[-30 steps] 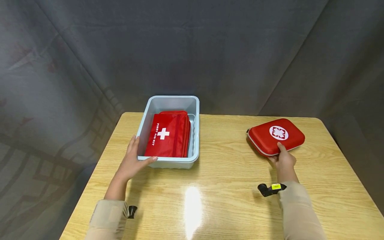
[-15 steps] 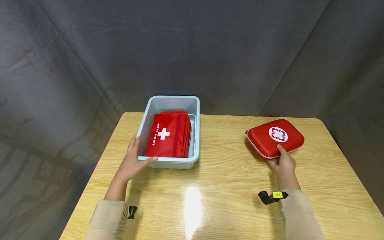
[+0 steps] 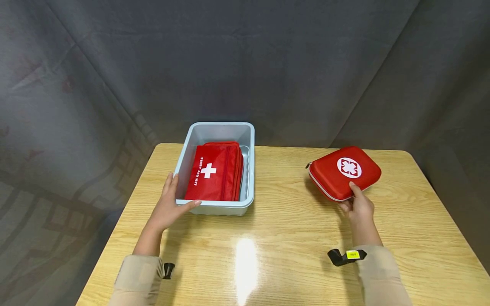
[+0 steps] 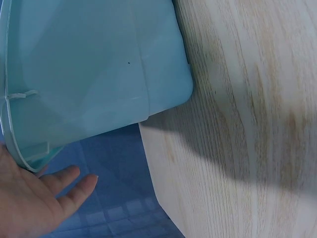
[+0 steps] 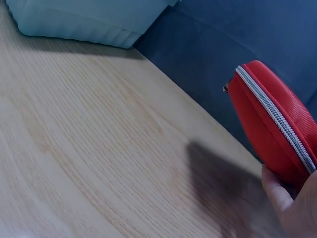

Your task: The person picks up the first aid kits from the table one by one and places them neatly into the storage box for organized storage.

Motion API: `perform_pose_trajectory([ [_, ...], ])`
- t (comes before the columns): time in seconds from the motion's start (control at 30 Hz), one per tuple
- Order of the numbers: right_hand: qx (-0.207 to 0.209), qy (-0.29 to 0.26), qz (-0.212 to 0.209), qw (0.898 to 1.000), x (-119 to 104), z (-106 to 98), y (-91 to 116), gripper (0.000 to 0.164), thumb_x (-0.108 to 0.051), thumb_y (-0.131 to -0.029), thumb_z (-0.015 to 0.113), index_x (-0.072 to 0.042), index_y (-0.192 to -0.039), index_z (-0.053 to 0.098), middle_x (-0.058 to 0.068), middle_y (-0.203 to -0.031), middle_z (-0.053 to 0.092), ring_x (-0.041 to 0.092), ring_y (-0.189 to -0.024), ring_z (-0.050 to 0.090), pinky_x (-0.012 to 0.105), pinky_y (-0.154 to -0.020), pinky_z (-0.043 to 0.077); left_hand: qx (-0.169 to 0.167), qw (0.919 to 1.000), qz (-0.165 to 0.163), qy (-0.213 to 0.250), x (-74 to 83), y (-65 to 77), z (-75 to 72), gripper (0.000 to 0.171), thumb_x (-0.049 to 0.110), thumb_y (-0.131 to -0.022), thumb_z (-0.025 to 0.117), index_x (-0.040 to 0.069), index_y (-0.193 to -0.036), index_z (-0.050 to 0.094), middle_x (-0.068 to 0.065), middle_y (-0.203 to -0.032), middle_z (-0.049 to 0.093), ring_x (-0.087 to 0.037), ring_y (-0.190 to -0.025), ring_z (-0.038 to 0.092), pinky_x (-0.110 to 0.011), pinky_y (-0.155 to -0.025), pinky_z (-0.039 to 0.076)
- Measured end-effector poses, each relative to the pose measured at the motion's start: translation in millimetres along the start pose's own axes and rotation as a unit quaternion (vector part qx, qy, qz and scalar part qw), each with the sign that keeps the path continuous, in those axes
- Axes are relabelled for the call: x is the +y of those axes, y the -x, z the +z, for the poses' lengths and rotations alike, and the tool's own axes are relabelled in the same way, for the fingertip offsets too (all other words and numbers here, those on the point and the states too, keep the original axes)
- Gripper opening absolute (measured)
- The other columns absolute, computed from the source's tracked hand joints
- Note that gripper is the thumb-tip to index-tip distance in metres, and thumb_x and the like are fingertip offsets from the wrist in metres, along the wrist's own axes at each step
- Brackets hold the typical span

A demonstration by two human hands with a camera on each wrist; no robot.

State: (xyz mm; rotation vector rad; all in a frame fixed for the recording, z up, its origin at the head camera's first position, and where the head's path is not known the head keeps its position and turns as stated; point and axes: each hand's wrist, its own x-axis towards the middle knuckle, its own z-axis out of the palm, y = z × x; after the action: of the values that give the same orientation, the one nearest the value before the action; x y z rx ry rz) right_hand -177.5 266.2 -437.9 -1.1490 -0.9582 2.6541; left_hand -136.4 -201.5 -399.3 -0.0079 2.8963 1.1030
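My right hand (image 3: pixel 361 208) holds a red hard-shell first aid case (image 3: pixel 369 173) by its near edge, thumb on top and fingers underneath. The case bears a white round emblem. In the right wrist view its silver zipper (image 5: pixel 277 118) faces the camera, and the case is raised above the table with a shadow below. My left hand (image 3: pixel 167 206) rests at the near left corner of a pale blue-grey plastic bin (image 3: pixel 250 170), fingers along the side and thumb over the front rim. Inside the bin lies a red first aid pouch (image 3: pixel 208 187) with a white cross, on top of other red fabric.
The wooden table (image 3: pixel 287 238) carries the bin at left of centre, near the back edge. A dark grey curtain (image 3: pixel 291 72) hangs behind and at both sides. Black wrist cameras (image 3: pixel 346 256) protrude from the sleeves.
My right hand has moved the first aid case slightly left and raised it, its left end now farther from the table. The left hand and the bin have stayed put.
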Motion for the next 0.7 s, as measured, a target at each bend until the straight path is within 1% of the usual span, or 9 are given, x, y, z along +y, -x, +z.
perform_pose_trajectory([
  [0.13, -0.009, 0.004, -0.001, 1.0, 2.8, 2.6, 4.6, 0.025, -0.013, -0.071, 0.071, -0.005, -0.084, 0.05, 0.006, -0.063, 0.058, 0.017, -0.054, 0.06, 0.034, -0.046, 0.049, 0.001, 1.0, 0.005, 0.0, -0.8, 0.2, 0.0, 0.101, 0.049, -0.069, 0.064, 0.008, -0.139, 0.004, -0.007, -0.143, -0.004, -0.034, -0.125, 0.012, -0.057, -0.087, 0.03],
  [0.33, -0.029, 0.009, 0.0, 1.0, 8.4, 7.1, 12.4, 0.021, -0.012, -0.072, 0.069, -0.005, -0.082, 0.052, 0.006, -0.064, 0.059, 0.017, -0.056, 0.06, 0.033, -0.047, 0.05, 0.003, 0.9999, 0.012, -0.001, -1.2, -0.2, 0.1, 0.1, 0.048, -0.069, 0.065, 0.007, -0.139, 0.005, -0.01, -0.143, 0.0, -0.035, -0.124, 0.013, -0.057, -0.085, 0.032],
  [0.53, -0.061, 0.004, 0.001, 0.998, 12.8, 14.7, 19.4, 0.012, -0.01, -0.073, 0.069, -0.005, -0.075, 0.058, 0.007, -0.065, 0.06, 0.018, -0.058, 0.061, 0.034, -0.049, 0.05, 0.0, 0.9999, 0.011, -0.002, -1.0, -0.4, -0.1, 0.1, 0.049, -0.07, 0.064, 0.008, -0.139, 0.005, -0.008, -0.143, -0.002, -0.035, -0.125, 0.013, -0.057, -0.086, 0.03],
  [0.7, -0.086, 0.012, 0.003, 0.996, 14.0, 20.8, 24.3, 0.01, -0.009, -0.073, 0.068, -0.005, -0.074, 0.059, 0.007, -0.066, 0.061, 0.019, -0.058, 0.061, 0.034, -0.05, 0.05, 0.003, 1.0, 0.009, 0.0, -0.7, -0.7, 0.7, 0.101, 0.048, -0.069, 0.065, 0.008, -0.139, 0.005, -0.008, -0.143, -0.001, -0.035, -0.124, 0.013, -0.057, -0.086, 0.031],
])
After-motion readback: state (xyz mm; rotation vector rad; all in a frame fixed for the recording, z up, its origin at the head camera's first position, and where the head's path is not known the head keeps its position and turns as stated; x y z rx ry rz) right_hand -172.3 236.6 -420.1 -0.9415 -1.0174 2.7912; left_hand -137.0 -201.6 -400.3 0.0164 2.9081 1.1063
